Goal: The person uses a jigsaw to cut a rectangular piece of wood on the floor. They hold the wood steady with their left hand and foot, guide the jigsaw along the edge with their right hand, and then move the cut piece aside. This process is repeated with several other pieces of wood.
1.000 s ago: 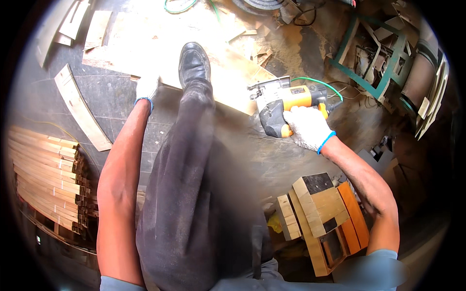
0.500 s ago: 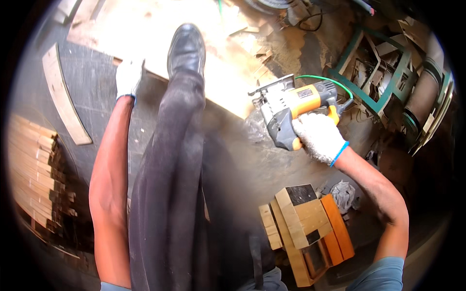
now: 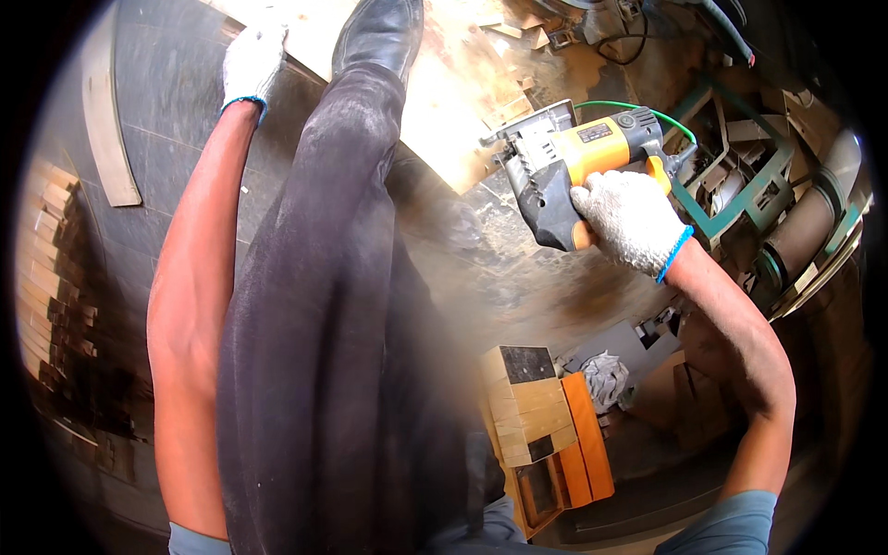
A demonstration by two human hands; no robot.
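Observation:
My right hand [image 3: 629, 220], in a white knit glove with a blue cuff, is closed round the handle of an orange and black jigsaw [image 3: 594, 150]. The jigsaw is held tilted over on its side, its metal base plate facing up and away, just right of the pale wooden board [image 3: 453, 129]. At the board's near left edge is my left hand [image 3: 253, 65], gloved the same way, its fingers closed on that edge. A black shoe [image 3: 377, 42] on my leg presses on the board between the two hands.
A curved wooden strip [image 3: 106, 120] lies on the dark floor at left, above stacked wood pieces [image 3: 42, 277]. Wooden blocks [image 3: 527, 402] stand near right, beside crumpled plastic [image 3: 606, 381]. Farther right are a green metal frame [image 3: 740, 217], a thick pipe [image 3: 809, 222] and a green cord [image 3: 638, 107].
The view has shifted, so the board, shoe and left hand sit higher in the picture. My right hand has moved slightly away and right with the jigsaw. Both grips are unchanged.

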